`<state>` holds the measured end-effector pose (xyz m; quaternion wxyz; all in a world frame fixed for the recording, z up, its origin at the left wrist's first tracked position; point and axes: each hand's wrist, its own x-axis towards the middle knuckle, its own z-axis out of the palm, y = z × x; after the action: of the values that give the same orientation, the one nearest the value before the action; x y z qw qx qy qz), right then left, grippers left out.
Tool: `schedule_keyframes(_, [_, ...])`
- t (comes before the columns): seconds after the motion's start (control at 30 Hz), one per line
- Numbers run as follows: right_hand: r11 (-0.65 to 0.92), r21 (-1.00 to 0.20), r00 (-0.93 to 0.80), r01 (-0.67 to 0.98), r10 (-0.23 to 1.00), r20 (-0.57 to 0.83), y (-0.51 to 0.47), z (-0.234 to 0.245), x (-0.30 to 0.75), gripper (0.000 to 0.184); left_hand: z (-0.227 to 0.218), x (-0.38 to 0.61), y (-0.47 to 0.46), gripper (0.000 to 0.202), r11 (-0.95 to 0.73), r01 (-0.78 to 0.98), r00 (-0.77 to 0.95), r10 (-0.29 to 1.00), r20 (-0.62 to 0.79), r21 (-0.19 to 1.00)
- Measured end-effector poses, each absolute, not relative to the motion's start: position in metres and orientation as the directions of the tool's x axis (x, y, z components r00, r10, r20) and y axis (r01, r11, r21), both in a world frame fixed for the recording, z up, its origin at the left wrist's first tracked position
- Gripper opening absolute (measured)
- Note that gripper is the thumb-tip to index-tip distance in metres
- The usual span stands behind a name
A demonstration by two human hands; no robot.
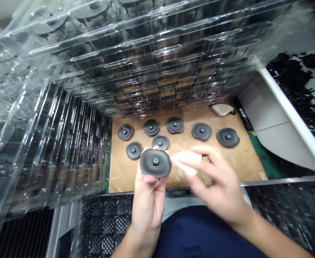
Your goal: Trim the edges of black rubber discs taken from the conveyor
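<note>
Seven dark oval discs [202, 134] lie on a cardboard sheet [179, 175], knob side up, walled in by clear plastic trays [157, 53] stacked behind and more trays [52, 143] at the left. Grey rounded shapes show through the stack's upper left corner, too unclear to name. Beyond a white rim [294, 111] at the right, black scraps [294, 73] lie strewn on a pale surface. One more disc [148, 167] sits in the left hand [149, 200], above the cardboard's near part; fingers and thumb are closed around its edge. Its knobbed face is turned up toward the camera, and its long axis runs left to right. The right hand [222, 186], blurred, pinches a white pad [187, 157] whose tip points at that disc's right edge; whether they touch, I cannot tell. Another pad [222, 109] lies at the cardboard's far right corner
</note>
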<state>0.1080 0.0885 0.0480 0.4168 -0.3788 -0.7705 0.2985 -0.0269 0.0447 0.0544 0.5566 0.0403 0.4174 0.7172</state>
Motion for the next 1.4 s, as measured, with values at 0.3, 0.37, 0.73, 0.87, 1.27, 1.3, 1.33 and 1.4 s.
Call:
schedule_keyframes(0.3, [0.657,-0.703,-0.455,0.272,0.732,0.507,0.076,0.069,0.104,0.024,0.062,-0.028,0.034,0.052,0.081,-0.769,-0.283,0.846,-0.452,0.634])
schedule_keyframes(0.37, [0.666,-0.701,-0.475,0.255,0.718,0.509,0.077,0.068,0.104,0.024,0.063,-0.029,0.034,0.051,0.086,-0.764,-0.288,0.841,-0.458,0.639])
schedule_keyframes(0.73, [0.65,-0.705,-0.429,0.283,0.743,0.513,0.078,0.068,0.102,0.023,0.064,-0.033,0.034,0.059,0.103,-0.767,-0.282,0.832,-0.477,0.633])
schedule_keyframes(0.87, [0.669,-0.706,-0.478,0.231,0.71,0.517,0.085,0.066,0.105,0.024,0.064,-0.034,0.035,0.067,0.169,-0.784,-0.196,0.845,-0.497,0.597])
schedule_keyframes(1.27, [0.731,-0.68,-0.7,0.064,0.518,0.492,0.121,0.07,0.129,0.023,0.071,-0.051,0.025,0.043,0.373,-0.797,0.085,0.848,-0.523,0.475])
schedule_keyframes(1.3, [0.747,-0.661,-0.694,0.063,0.509,0.509,0.122,0.071,0.13,0.022,0.07,-0.051,0.025,0.046,0.386,-0.787,0.106,0.853,-0.511,0.481])
schedule_keyframes(1.33, [0.757,-0.651,-0.687,0.058,0.504,0.524,0.123,0.071,0.13,0.022,0.07,-0.052,0.024,0.05,0.398,-0.776,0.118,0.854,-0.507,0.49])
schedule_keyframes(1.4, [0.741,-0.671,-0.688,0.039,0.506,0.519,0.122,0.07,0.131,0.022,0.067,-0.054,0.022,0.061,0.417,-0.756,0.119,0.845,-0.522,0.504])
